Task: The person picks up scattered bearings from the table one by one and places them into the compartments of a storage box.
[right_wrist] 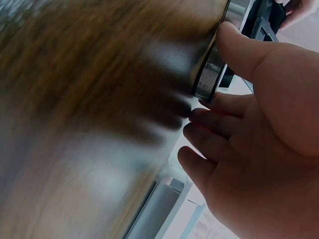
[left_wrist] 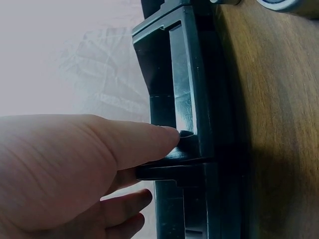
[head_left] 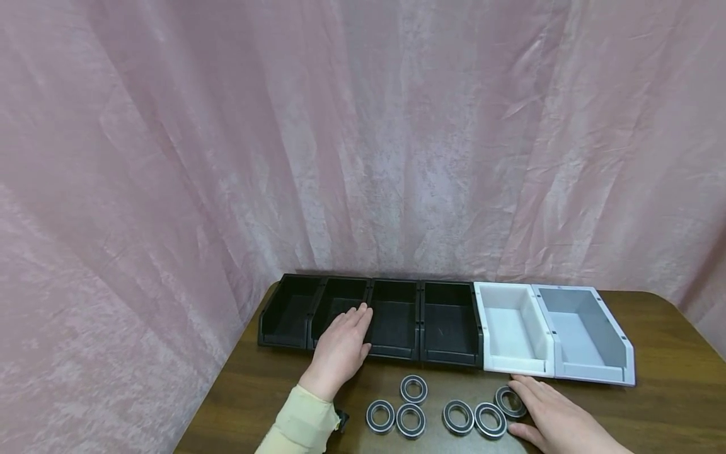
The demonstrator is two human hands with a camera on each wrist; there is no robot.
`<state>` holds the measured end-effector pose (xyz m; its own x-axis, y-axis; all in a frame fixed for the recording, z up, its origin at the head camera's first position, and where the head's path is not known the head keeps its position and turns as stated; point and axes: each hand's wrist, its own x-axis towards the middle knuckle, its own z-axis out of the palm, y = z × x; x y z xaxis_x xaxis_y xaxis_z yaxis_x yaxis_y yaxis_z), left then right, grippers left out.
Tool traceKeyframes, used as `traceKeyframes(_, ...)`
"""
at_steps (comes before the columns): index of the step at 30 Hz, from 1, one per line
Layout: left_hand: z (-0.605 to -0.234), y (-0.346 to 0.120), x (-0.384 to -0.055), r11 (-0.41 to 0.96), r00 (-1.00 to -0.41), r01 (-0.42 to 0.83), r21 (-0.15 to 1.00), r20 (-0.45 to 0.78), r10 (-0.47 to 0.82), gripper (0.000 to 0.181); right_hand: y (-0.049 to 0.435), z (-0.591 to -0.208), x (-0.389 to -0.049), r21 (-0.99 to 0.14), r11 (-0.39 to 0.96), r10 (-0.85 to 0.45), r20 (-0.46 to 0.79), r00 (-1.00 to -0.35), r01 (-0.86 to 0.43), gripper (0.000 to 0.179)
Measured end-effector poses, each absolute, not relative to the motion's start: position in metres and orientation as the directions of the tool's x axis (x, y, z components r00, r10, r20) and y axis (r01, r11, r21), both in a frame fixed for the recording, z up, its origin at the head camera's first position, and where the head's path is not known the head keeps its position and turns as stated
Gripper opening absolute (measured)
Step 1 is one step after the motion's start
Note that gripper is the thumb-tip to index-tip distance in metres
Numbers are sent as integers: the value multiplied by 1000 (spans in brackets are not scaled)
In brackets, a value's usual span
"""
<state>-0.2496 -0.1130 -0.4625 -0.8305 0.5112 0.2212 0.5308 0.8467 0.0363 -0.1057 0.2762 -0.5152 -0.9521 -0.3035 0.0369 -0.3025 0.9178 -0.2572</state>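
Observation:
My left hand (head_left: 340, 345) rests over the wall between two black bins (head_left: 393, 318), fingers nearly straight. In the left wrist view the thumb touches the inside corner of one black bin (left_wrist: 185, 84), and other fingers lie across the divider. My right hand (head_left: 558, 413) holds a ball bearing (head_left: 510, 402) on the table, thumb at the near rim and fingers at the far side. The right wrist view shows this bearing (right_wrist: 208, 77) edge-on between thumb and index finger. A second bearing (head_left: 490, 435) lies right beside it, with another bearing (head_left: 458, 432) to its left.
Three more bearings (head_left: 413, 403) lie in a cluster left of centre on the wooden table (head_left: 227, 403). A white bin (head_left: 518, 366) and a grey bin (head_left: 595, 373) continue the row of black bins. A pink curtain (head_left: 386, 157) hangs close behind.

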Motion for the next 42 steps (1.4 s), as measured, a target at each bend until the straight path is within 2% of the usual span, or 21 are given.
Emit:
traceKeyframes(18,-466,-113,-248,851,-836,524,42,219,504,71,273,-520,-110,-213,920,-323,64,-944,-329,53)
traceKeyframes(28,-466,-112,-247,854,-840,518,45,218,498,70,271,-517,-112,-267,935,-254,-42,-966,-234,55)
traceKeyframes(36,-465,-112,-247,854,-839,518,44,223,497,70,269,-516,-110,-236,943,-244,-12,-970,-235,54)
traceKeyframes(42,-464,-112,-247,850,-835,524,46,226,502,70,268,-513,-110,-256,947,-213,-54,-976,-193,57)
